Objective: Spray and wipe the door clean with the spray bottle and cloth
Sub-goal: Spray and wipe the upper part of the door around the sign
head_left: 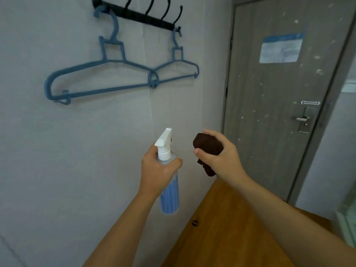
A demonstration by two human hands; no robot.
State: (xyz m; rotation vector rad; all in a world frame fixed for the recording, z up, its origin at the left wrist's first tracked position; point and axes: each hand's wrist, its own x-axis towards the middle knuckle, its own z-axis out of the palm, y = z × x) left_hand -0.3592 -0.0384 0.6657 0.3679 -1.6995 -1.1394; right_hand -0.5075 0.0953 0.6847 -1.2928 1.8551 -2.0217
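My left hand point(156, 171) grips a spray bottle point(169, 193) around its neck; the bottle has a white trigger head and a clear body with a blue striped label, held upright. My right hand point(221, 157) holds a bunched dark brown cloth point(207, 145) beside the bottle. The grey door point(273, 105) stands shut at the right, some way beyond both hands. White specks dot its surface, a blue-and-white paper notice point(280, 48) is stuck high on it, and a metal handle point(303, 119) sits at its right edge.
On the pale wall to the left, a black hook rail point(138, 15) carries two blue clothes hangers point(107, 74). A wooden cabinet top point(217, 228) lies below my arms, against the wall. A pale object shows at the far right edge.
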